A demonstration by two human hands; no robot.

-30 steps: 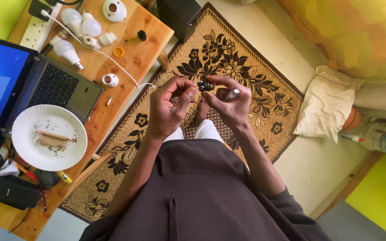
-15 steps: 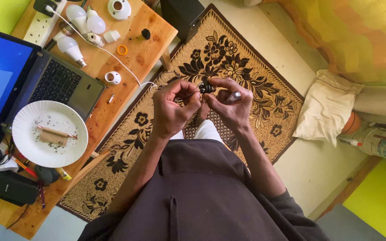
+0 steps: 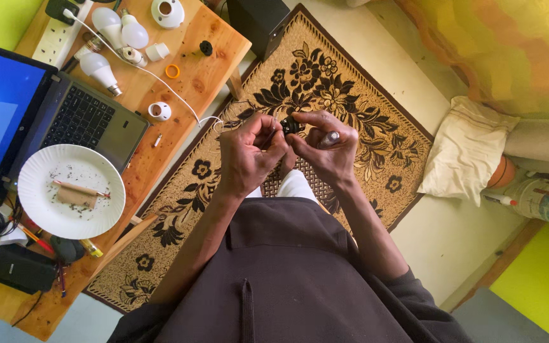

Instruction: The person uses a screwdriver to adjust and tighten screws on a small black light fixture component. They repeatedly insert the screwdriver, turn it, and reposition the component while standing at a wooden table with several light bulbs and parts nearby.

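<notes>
Both hands have stayed raised over the rug [image 3: 351,82], hardly shifted since a second ago; the left hand [image 3: 246,155] and right hand [image 3: 328,149] pinch a small black part [image 3: 290,125] between fingertips, at twelve o'clock from the lap; work continues unchanged.
</notes>
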